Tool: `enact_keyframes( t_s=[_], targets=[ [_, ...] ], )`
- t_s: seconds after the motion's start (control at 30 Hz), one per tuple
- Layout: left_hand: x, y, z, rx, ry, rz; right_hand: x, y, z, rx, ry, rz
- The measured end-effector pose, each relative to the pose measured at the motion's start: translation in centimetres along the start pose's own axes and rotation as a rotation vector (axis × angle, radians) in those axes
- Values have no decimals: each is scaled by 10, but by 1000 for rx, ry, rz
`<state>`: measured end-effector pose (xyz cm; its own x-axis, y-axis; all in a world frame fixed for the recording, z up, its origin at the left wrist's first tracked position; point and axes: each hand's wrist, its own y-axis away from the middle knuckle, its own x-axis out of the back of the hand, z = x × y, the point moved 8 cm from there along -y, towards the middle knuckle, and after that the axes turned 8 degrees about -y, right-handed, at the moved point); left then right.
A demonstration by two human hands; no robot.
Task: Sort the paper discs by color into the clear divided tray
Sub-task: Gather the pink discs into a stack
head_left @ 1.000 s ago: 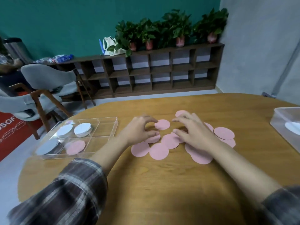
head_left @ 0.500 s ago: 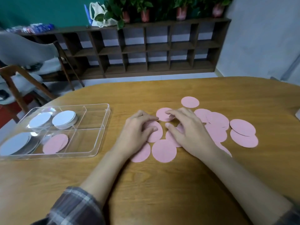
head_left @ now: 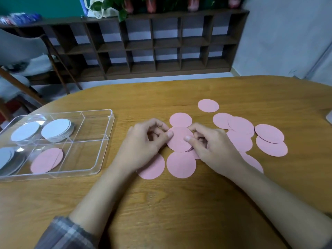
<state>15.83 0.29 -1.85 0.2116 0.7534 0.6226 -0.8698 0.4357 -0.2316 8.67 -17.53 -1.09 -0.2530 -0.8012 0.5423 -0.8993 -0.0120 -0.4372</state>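
Centre frame, left hand (head_left: 143,142) and right hand (head_left: 213,150) pinch one pink disc (head_left: 179,140); loose pink discs (head_left: 181,164) crowd the bench (head_left: 179,203) around, clear tray (head_left: 110,130) at left.

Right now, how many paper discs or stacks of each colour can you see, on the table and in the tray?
Pink discs loose on the table: 12, as far as overlaps show, counting the held pink disc pinched by the left hand and right hand
Pink pile in the tray: 1
White stacks in the tray: 3
Total: 12 loose discs, 4 piles
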Motion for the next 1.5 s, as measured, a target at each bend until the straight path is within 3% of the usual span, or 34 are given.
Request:
enact_keyframes(
  t_s=[0.1, 0.2, 0.33, 0.6, 1.07, 1.5],
  targets=[
    [8, 3, 2, -96, -386, -128, 7, 0, 6, -31, 12, 26],
    [17, 3, -13, 24, -300, -301, 12, -2, 14, -71, 0, 49],
    [13, 7, -14, 11, -281, -402, 13, -2, 17, -102, -16, 55],
    [11, 5, -19, 58, -236, -358, 13, 0, 14, -106, -24, 65],
    [7, 0, -5, 88, 329, -133, 16, 0, 11, -121, -50, 76],
    [-15, 8, 11, 54, 225, 107, 6, 2, -1, -123, -198, -46]
  ],
)
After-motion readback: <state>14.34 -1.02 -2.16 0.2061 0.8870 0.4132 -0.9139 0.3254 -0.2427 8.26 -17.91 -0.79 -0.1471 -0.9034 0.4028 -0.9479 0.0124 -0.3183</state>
